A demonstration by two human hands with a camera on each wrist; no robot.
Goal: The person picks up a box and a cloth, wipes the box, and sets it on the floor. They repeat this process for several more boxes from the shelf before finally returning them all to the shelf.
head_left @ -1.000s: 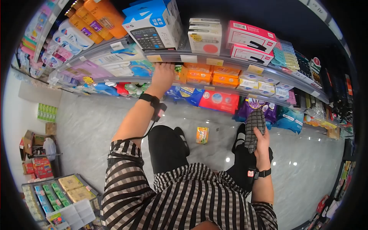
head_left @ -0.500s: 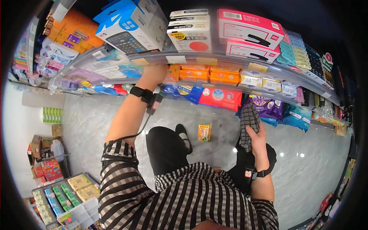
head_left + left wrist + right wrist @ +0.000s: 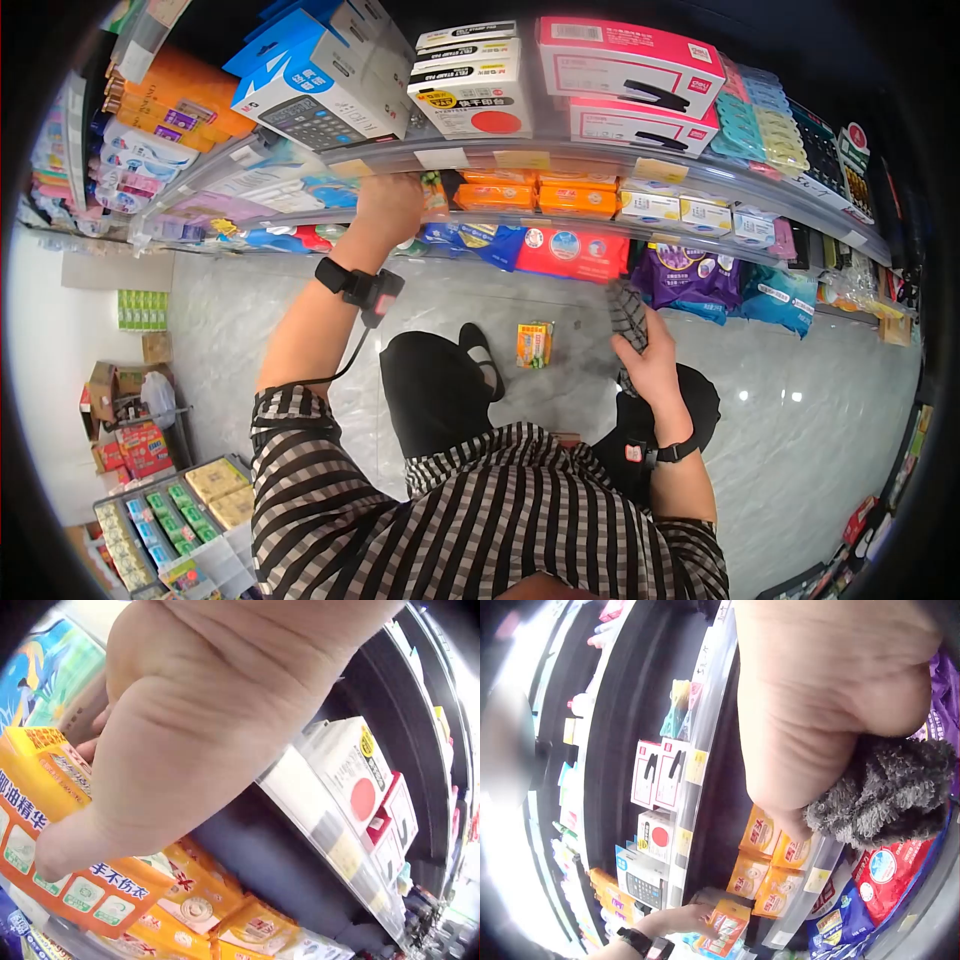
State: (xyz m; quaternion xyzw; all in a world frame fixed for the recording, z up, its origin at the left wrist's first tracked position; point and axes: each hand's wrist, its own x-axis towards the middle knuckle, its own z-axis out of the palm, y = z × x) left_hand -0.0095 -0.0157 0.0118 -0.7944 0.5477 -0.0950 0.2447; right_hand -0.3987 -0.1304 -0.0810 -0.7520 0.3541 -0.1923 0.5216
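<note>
At the middle shelf, my left hand (image 3: 388, 208) grips an orange soap pack (image 3: 112, 896) with printed lettering and small green pictures. In the left wrist view the thumb lies across its front and the fingers reach behind it. My right hand (image 3: 652, 362) holds a dark grey checked cloth (image 3: 628, 318), low in front of the shelf. Its fluffy grey underside bulges below the palm in the right wrist view. Stacked orange soap packs (image 3: 575, 200) stand on the shelf to the right of the left hand.
Above are a calculator box (image 3: 320, 110), stamp pad boxes (image 3: 470, 95) and pink stapler boxes (image 3: 630, 65). Below hang red (image 3: 575, 252) and purple bags (image 3: 690, 275). An orange pack (image 3: 535, 345) lies on the floor between the feet. A basket of goods (image 3: 180, 520) stands at lower left.
My left hand has come from reaching deep into the shelf to gripping the soap pack, and has shifted left. My right hand has moved left with the cloth, away from the purple bag.
</note>
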